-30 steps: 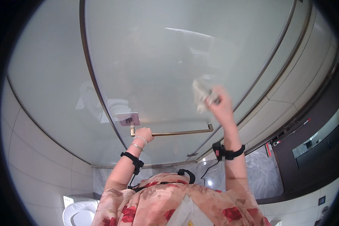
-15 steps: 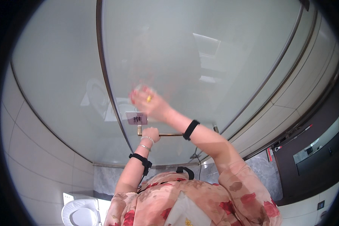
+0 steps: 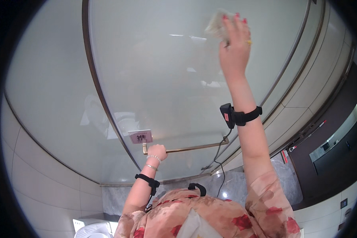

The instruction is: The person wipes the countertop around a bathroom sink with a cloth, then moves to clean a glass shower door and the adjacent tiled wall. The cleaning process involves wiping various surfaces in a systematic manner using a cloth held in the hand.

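My left hand (image 3: 157,151) is wrapped round the left end of a bronze bar handle (image 3: 194,148) on a frosted glass door (image 3: 166,95). A small pinkish sign (image 3: 141,137) is stuck to the glass just above that hand. Up high and to the right, my right hand (image 3: 236,41) presses a pale, whitish cloth (image 3: 218,25) against the glass. The fingers lie over the cloth's right part, so some of it is hidden, and the outline is slightly blurred.
A dark frame post (image 3: 92,59) divides the door from a frosted panel (image 3: 47,95) at left. The white toilet (image 3: 93,231) sits at lower left. Tiled wall (image 3: 317,91) and a dark door (image 3: 337,146) stand right, with a red-and-white long-handled tool (image 3: 285,156). A cable (image 3: 220,162) hangs from my right wrist strap.
My right hand has swept up and to the right over the glass, from near the sign to high on the door, with the cloth. My left hand keeps its hold on the handle.
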A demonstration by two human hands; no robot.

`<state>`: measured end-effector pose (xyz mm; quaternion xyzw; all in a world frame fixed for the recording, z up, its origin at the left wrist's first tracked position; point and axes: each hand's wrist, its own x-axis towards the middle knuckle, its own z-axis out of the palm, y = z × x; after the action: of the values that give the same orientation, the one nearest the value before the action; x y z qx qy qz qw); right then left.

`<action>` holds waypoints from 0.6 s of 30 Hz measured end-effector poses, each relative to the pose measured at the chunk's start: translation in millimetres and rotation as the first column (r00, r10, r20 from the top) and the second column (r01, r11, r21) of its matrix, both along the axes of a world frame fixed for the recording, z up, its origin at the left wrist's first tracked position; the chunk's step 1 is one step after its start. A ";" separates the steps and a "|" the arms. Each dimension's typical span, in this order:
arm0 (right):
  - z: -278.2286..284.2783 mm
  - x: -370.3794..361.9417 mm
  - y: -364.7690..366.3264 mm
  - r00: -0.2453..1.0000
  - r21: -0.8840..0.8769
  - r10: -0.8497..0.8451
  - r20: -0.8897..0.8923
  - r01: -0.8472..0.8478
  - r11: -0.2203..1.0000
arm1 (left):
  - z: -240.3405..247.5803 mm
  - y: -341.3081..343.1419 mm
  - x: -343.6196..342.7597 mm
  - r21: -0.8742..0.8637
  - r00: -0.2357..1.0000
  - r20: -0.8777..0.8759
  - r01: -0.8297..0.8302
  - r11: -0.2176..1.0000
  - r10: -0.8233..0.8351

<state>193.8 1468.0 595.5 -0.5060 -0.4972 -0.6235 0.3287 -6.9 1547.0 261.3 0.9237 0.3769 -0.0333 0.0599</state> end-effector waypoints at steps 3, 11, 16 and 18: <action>-3.4 4.3 5.3 0.946 0.177 0.275 -0.173 -0.245 0.953 | -3.6 4.4 2.0 0.001 1.000 0.002 -0.004 1.000 0.004; -203.3 -95.8 61.0 0.768 -0.653 0.581 0.270 -0.298 0.697 | -4.5 7.2 -3.2 0.028 1.000 -0.003 0.001 1.000 -0.001; -173.3 -96.1 60.0 0.739 -0.714 0.626 0.249 -0.297 0.634 | -17.5 9.5 -10.3 0.085 0.983 0.133 0.116 0.990 -0.127; -120.2 -113.4 58.3 0.806 -0.572 0.562 0.185 -0.377 0.729 | -24.1 9.3 -21.7 0.147 0.936 0.294 0.158 0.976 -0.196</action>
<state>80.4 1526.3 475.3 -0.3115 -0.8061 -0.4424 0.2396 -28.6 1556.3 237.1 0.9497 0.2796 0.1281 0.0582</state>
